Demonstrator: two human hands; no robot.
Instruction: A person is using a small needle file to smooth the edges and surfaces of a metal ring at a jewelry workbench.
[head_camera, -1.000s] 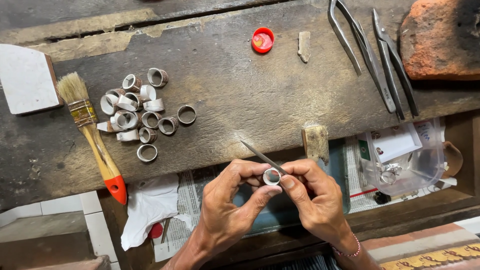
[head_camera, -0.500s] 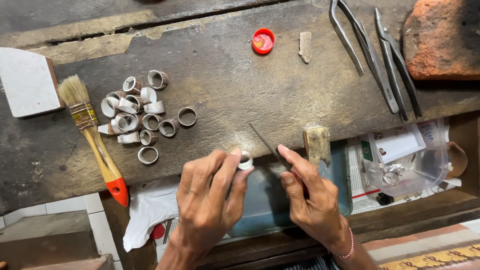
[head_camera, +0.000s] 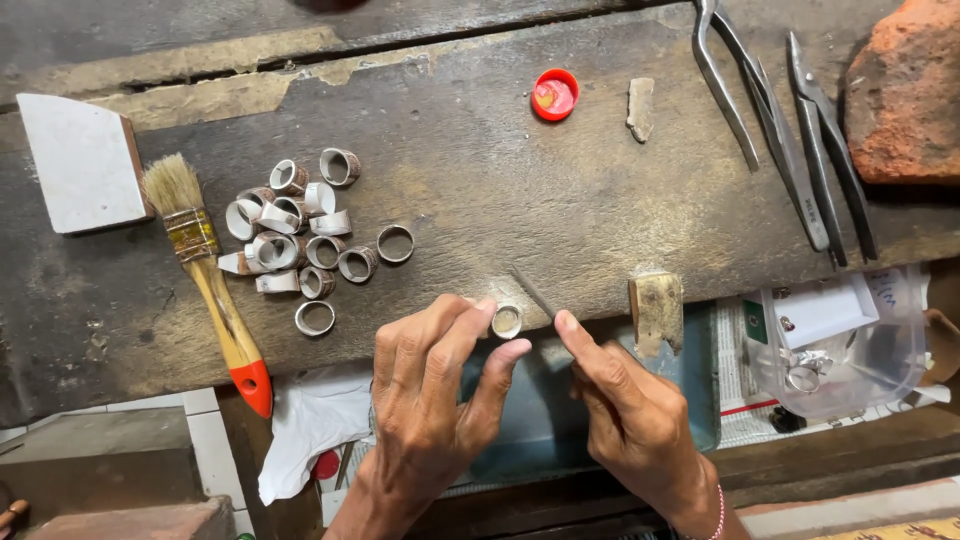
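My left hand (head_camera: 430, 390) pinches a small metal ring (head_camera: 507, 321) between thumb and fingers at the front edge of the dark wooden workbench (head_camera: 480, 190). My right hand (head_camera: 630, 410) grips a thin file (head_camera: 535, 293), whose tip points up and to the left, just right of the ring. A pile of several similar metal rings (head_camera: 300, 240) lies on the bench to the left of my hands. A short wooden bench peg (head_camera: 657, 310) sticks out right of the file.
A paintbrush (head_camera: 205, 265) with a red-tipped handle lies left of the rings, beside a white block (head_camera: 80, 160). A red cap (head_camera: 554, 94), long metal tongs (head_camera: 780, 120) and a brick (head_camera: 905, 90) sit at the back right. A clear plastic bag (head_camera: 840, 345) lies below right.
My hands have moved apart and up to the bench edge. The ring went from between both hands to the left hand alone; the file now stands clear of it.
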